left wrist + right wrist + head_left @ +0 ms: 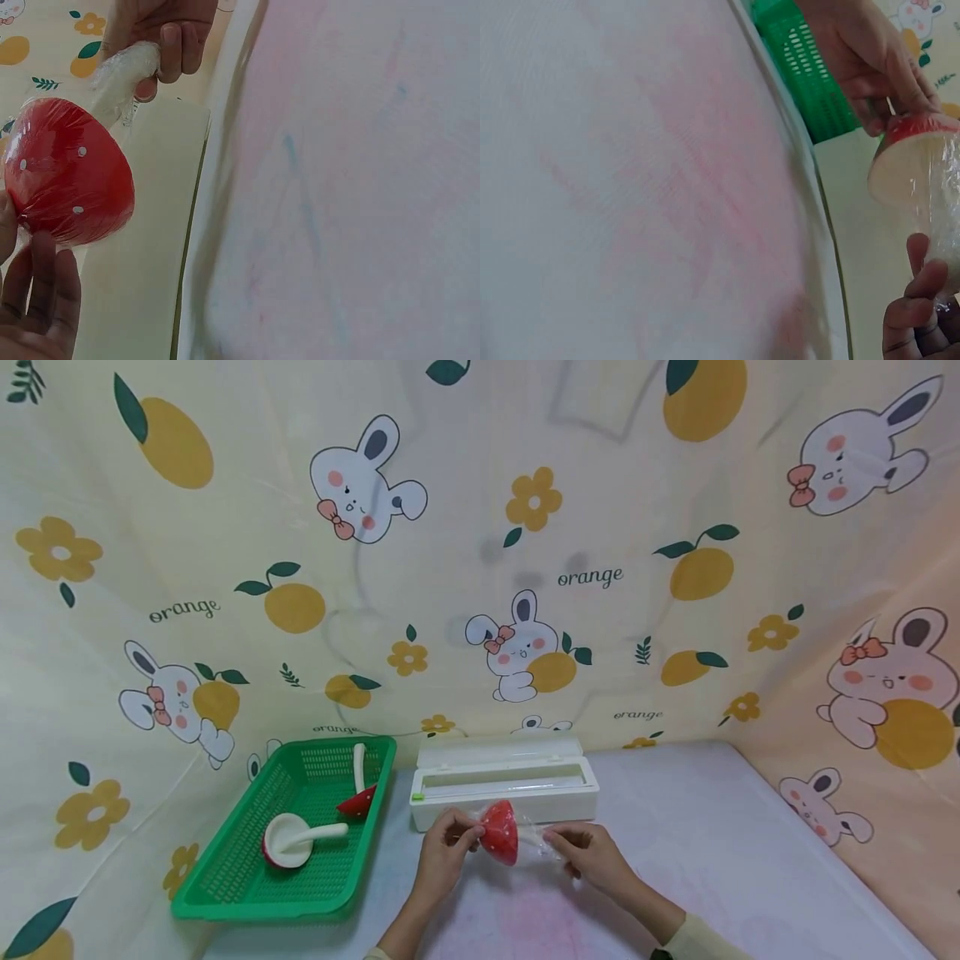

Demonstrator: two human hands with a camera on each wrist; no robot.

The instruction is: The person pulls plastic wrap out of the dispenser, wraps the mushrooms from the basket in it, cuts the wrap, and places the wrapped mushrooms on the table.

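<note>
A red ladle (pixel 500 832) with white dots and a white handle is wrapped in clear cling film, held up over the table. My left hand (pixel 448 839) pinches it at the rounded bottom of the bowl, where the film gathers, as the left wrist view shows. On the other side, my right hand (pixel 592 853) grips the film-covered handle (pixel 120 82) near its end. In the right wrist view the pale hollow side of the bowl (pixel 900 176) faces the camera through the film.
Behind the hands stands a white cling film dispenser (pixel 504 806) with its lid raised. At the left, a green basket (pixel 225 906) contains a ladle lying hollow side up (pixel 288 843) and another ladle (pixel 357 802) against its right wall. Patterned cloth (pixel 450 560) rises behind the table.
</note>
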